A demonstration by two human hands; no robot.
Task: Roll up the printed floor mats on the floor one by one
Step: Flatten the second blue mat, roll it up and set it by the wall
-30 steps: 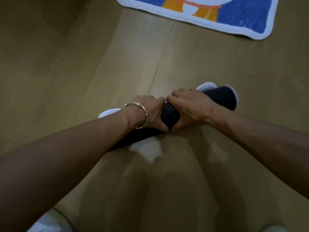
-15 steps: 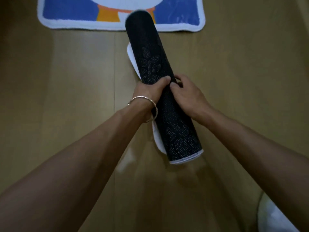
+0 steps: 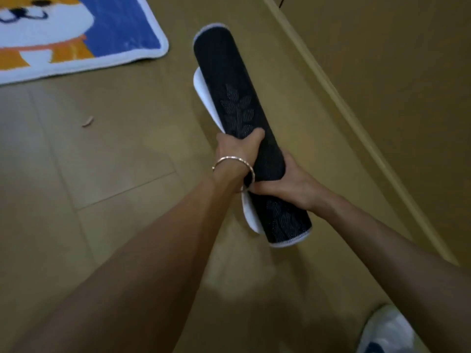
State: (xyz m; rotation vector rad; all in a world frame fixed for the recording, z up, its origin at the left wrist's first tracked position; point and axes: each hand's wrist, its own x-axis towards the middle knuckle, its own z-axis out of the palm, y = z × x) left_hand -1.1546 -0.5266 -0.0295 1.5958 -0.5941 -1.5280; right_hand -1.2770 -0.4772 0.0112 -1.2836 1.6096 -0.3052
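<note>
A rolled mat (image 3: 229, 80), black dotted backing outward with a leaf pattern and white edge, is held off the floor, pointing away from me and to the left. My left hand (image 3: 237, 149), with a bangle at the wrist, grips its middle from the left. My right hand (image 3: 285, 179) clasps it just below, from the right and underneath. A flat printed mat (image 3: 114, 34), blue with a white border and an orange-and-white cartoon dog, lies on the floor at the top left.
Wooden floor (image 3: 102, 174) all around. A wall with a skirting strip (image 3: 344, 105) runs diagonally along the right. A small scrap (image 3: 87, 121) lies on the floor left of centre. A white shoe (image 3: 387, 329) shows at the bottom right.
The roll went from lying crosswise on the floor under both hands to being lifted and turned lengthwise. Since half a second ago my view has swung right, towards the wall.
</note>
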